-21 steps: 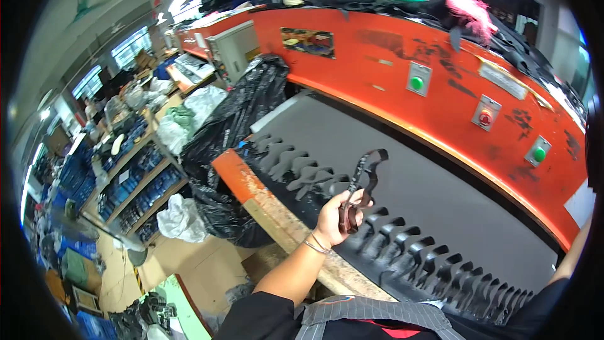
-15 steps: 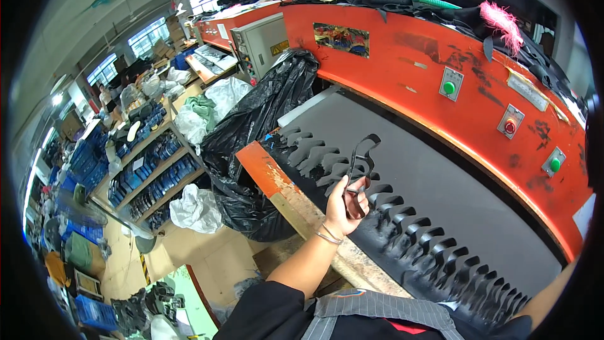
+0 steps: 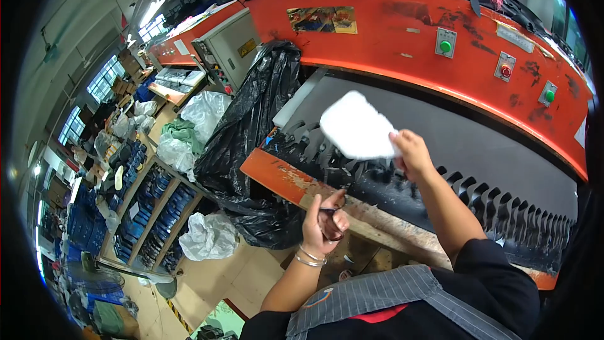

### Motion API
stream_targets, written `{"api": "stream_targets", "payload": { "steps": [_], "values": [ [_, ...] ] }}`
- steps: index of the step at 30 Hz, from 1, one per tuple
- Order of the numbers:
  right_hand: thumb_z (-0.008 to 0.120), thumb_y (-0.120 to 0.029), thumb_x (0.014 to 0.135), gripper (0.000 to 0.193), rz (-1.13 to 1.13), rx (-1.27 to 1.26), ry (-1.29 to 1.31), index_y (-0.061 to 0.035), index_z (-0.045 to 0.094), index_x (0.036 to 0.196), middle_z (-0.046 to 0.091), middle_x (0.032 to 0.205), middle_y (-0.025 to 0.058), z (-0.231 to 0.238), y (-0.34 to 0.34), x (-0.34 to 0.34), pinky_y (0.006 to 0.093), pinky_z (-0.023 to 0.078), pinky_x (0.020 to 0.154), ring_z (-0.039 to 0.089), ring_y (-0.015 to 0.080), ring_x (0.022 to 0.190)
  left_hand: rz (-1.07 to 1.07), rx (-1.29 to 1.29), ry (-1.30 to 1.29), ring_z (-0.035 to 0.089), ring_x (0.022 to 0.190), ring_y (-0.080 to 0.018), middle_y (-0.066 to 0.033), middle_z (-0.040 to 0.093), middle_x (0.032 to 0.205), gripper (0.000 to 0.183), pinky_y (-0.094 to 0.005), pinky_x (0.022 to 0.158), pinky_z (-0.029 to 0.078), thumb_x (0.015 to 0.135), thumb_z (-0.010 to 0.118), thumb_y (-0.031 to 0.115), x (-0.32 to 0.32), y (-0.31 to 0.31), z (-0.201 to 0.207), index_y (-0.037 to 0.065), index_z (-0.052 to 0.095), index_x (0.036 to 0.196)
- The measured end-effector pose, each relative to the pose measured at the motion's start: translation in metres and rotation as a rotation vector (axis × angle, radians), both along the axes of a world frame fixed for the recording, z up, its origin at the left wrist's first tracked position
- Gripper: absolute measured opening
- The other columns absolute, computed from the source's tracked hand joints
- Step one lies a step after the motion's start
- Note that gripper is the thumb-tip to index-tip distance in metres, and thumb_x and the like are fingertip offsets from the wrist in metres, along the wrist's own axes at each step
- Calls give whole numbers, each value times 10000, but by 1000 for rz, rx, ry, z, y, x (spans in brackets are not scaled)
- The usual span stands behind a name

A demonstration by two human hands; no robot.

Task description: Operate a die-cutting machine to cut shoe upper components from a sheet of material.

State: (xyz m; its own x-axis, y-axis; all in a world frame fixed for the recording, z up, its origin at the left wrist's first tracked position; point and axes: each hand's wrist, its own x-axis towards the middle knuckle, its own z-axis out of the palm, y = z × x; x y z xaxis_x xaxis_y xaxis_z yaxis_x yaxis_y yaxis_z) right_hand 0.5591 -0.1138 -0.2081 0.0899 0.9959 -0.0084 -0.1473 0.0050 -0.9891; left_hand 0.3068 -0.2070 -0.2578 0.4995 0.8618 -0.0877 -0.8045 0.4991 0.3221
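Note:
My left hand is closed on a dark, curved metal cutting die, held low over the front edge of the machine table; the fingers hide part of it. Farther right, my right hand pinches the corner of a white, flat, soft-looking pad. The pad is raised over the left part of a row of black wavy cut pieces and hides some of them. Those pieces lie along the near side of the machine's dark grey bed.
The red machine front with green and red buttons rises behind the bed. An orange and worn wooden ledge runs along the near edge. A black plastic bag hangs at the left, beside shelves of blue pieces and a clear bag.
My left hand has come down and back from above the row with the die. My right hand has come in from the right edge, holding the white pad. The view has shifted.

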Motion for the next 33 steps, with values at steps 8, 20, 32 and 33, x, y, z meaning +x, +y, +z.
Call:
{"api": "stream_targets", "payload": {
  "steps": [8, 20, 32, 33],
  "values": [
    [626, -300, 931, 305, 244, -264, -183, 0, 582, 900, 622, 697, 91, -41, -57, -150, 249, 341, 368, 488, 91, 452, 526, 28, 48, 424, 516, -133, 1, 400, 550, 583, -293, 543, 383, 953, 427, 543, -123, 14, -6, 20, 576, 1161],
    [602, -323, 937, 314, 82, -82, -56, -15, 544, 911, 569, 687, 84, 3, 9, -156, 242, 341, 368, 503, 92, 491, 520, -57, 335, 430, 430, -126, -33, 532, 577, 616, -245, 430, 366, 997, 373, 510, -71, 42, 8, 25, 461, 1366],
    [632, -342, 916, 396, 93, -12, -253, 18, 495, 824, 588, 647, 96, -42, -50, -107, 308, 457, 466, 576, 137, 518, 616, 37, 301, 600, 963, -194, -36, 622, 1060, 414, -376, 823, 481, 1007, 389, 417, -52, 80, -12, 114, 555, 1234],
    [635, -330, 914, 384, 55, 24, -325, 16, 500, 817, 588, 663, 93, -30, -39, -99, 309, 462, 475, 582, 140, 545, 542, 66, 303, 608, 814, -170, -27, 631, 935, 418, -348, 699, 496, 1004, 393, 422, -49, 80, -15, 131, 549, 1261]
  ]
}}
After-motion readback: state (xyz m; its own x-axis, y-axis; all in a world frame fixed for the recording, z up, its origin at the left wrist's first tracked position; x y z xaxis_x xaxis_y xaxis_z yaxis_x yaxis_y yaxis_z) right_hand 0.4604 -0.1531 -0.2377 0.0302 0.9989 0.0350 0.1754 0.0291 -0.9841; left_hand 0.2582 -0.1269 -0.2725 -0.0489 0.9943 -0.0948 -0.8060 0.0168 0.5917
